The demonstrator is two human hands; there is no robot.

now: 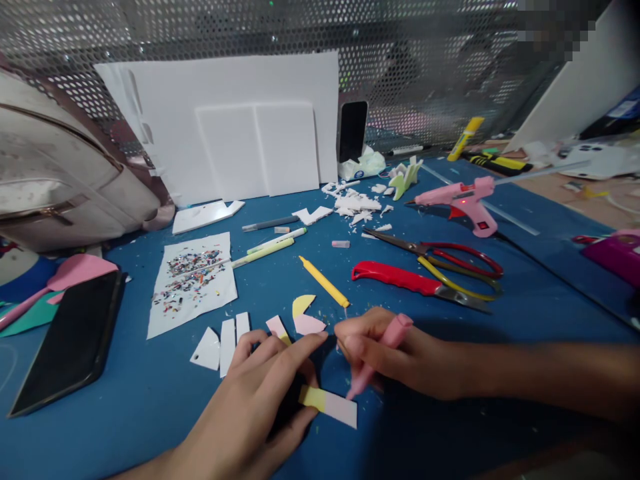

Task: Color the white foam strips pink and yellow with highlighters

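A small foam strip (340,408), yellow at its left end and pale pink over the rest, lies low in the middle. My left hand (273,393) grips its yellow end between thumb and fingers. In my right hand (383,350) is a pink marker (396,331), tilted, its tip at the strip's upper right edge. Just above my left hand lie a yellow and pink curved piece (306,321), another coloured strip (277,327) partly covered by my fingers, and white foam pieces (227,343). A yellow marker (325,283) rests farther back.
Scissors (430,250), a red-handled cutter (395,277) and a pink glue gun (465,200) lie to the right. On the left are a black phone (75,333) and a paper with colourful bits (220,240). White scraps (357,202) and white boards (225,80) are behind.
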